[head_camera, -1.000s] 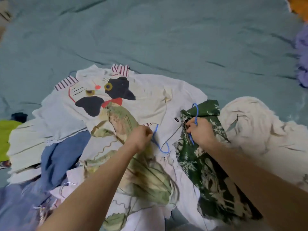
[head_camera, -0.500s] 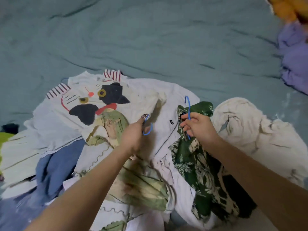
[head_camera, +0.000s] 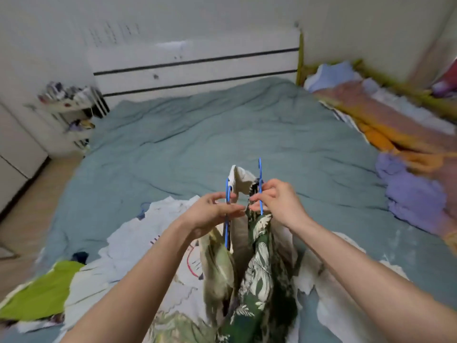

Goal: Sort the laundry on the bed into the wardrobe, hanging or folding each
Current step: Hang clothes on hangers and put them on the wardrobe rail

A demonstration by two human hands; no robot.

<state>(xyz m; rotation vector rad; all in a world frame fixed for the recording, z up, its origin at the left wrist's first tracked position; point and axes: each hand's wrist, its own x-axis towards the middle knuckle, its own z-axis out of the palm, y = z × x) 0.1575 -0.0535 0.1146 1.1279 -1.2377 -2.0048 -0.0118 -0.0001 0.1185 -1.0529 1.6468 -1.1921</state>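
Two blue hangers are held up over the bed (head_camera: 222,134), side by side. The left hanger (head_camera: 227,194) is pinched in the left hand (head_camera: 210,214), a pale green shirt (head_camera: 217,266) draped below at 6 o'clock. The right hanger (head_camera: 260,186) is gripped by curled fingers of the right hand (head_camera: 279,204), a dark leaf-print shirt (head_camera: 257,268) hanging beneath. More laundry (head_camera: 138,246) is spread at 7 o'clock.

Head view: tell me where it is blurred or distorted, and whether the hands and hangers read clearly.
Head view: motion blur smears the shelf unit and headboard; wide-angle bending curves the bed's edges; lighting is soft, without glare. The left hand, right hand and blue hangers read fairly clearly.
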